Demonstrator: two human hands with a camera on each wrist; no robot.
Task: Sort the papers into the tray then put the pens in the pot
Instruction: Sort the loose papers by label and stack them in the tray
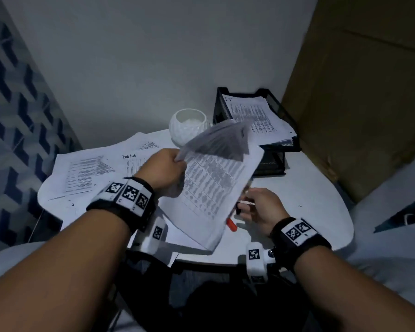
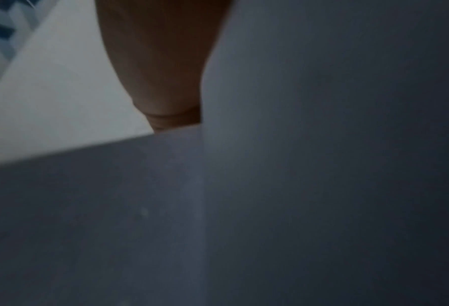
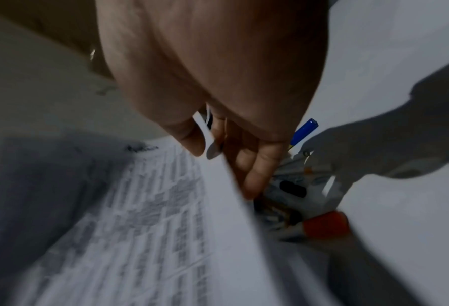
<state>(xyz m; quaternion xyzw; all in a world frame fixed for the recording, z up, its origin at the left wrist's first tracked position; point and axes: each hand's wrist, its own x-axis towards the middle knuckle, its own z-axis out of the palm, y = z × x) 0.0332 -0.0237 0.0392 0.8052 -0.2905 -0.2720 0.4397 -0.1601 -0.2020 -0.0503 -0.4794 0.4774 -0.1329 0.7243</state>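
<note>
Printed papers lifted at frame centre, tray filled at upper right.

Head view: the left hand (image 1: 164,168) grips blurred, table-printed papers (image 1: 213,188) above the counter (image 1: 316,200); the black tray (image 1: 277,105) holds sheets; the white pot (image 1: 188,127) stands left of it. Left wrist view: only grey paper (image 2: 296,145). Right wrist view: the right hand (image 3: 218,93) hangs slack-fingered over pens (image 3: 304,129), lower right.

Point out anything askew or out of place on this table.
Loose papers sprawl unevenly across the table's left side, one overhanging the edge. The stack in the tray sits skewed, jutting past its front. Pens lie half under the sheet the left hand lifts.
</note>
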